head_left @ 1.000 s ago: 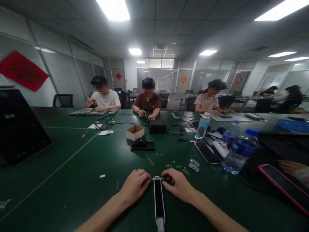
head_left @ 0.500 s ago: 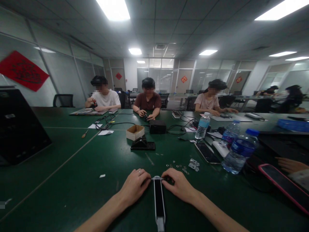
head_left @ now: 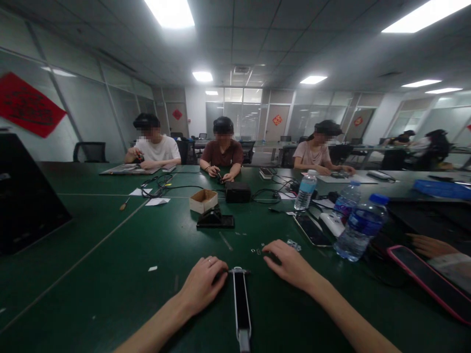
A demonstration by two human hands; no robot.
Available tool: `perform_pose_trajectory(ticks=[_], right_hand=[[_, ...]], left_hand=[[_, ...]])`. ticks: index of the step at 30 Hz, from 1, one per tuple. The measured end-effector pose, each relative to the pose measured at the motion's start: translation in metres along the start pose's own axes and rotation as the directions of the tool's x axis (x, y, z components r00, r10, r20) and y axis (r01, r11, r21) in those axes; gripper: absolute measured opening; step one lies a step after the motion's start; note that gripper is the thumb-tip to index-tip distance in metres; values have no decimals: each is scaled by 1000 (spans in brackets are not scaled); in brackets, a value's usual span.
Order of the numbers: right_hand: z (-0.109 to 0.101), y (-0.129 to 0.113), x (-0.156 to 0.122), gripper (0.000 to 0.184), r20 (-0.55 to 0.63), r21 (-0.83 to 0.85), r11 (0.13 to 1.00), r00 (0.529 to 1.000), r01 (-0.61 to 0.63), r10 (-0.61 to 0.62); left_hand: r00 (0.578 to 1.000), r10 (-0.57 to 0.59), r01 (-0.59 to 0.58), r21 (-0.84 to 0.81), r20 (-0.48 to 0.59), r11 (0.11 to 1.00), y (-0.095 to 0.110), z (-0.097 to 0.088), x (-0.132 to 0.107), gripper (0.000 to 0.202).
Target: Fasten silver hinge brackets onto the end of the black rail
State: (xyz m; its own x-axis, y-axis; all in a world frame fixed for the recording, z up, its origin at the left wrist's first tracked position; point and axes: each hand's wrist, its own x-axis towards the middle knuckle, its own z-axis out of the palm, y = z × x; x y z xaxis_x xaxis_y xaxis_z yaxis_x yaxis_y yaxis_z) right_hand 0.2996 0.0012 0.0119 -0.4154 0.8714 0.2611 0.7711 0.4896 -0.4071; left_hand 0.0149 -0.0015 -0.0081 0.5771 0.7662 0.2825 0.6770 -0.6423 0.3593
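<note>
Head view: a narrow board (head_left: 242, 301) with a dark top and pale rails lies lengthwise on the green table (head_left: 110, 274), its near end towards the wearer and a thin cross rod (head_left: 247, 272) at its far end. The left hand (head_left: 204, 282) rests on the table with thumb and fingers curled narrow, the tips right at the rod's left end; whether they pinch it or only touch it, I cannot tell. The right hand (head_left: 289, 264) is well apart from the board, its fingers bent over the spot where small rings (head_left: 253, 250) lie, just short of the metal plates (head_left: 293, 245); whether anything sits between its fingertips is hidden. The board looks stiff and fairly light, probably smooth along the rails, so a firm hold across both long edges should keep it from sliding or turning. The rod seems hard but slim, best steadied close to the board, since pushing on its tip could swing the whole piece. The rings look thin, nearly weightless and easy to flick away; a fingertip pinch on the rim, one at a time, would suit them.
</note>
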Motion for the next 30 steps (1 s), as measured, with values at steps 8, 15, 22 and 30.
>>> perform_pose_trajectory(ticks=[8, 15, 22, 30], right_hand=[[-30, 43, -7, 26, 60, -223, 949, 969, -222, 240], [-20, 35, -5, 27, 132, -179, 964, 966, -197, 222], [-21, 38, -4, 25, 113, -189, 962, 968, -199, 223], [-25, 34, -8, 19, 243, -179, 945, 918, -274, 312]], left_hand=[[1000, 3, -3, -19, -18, 1000, 0, 1, -1, 17], [1000, 18, -18, -12, -23, 1000, -1, 2, 0, 17], [999, 22, -22, -7, -28, 1000, 0, 0, -1, 18], [999, 23, -23, 8, -42, 1000, 2, 0, 1, 17]])
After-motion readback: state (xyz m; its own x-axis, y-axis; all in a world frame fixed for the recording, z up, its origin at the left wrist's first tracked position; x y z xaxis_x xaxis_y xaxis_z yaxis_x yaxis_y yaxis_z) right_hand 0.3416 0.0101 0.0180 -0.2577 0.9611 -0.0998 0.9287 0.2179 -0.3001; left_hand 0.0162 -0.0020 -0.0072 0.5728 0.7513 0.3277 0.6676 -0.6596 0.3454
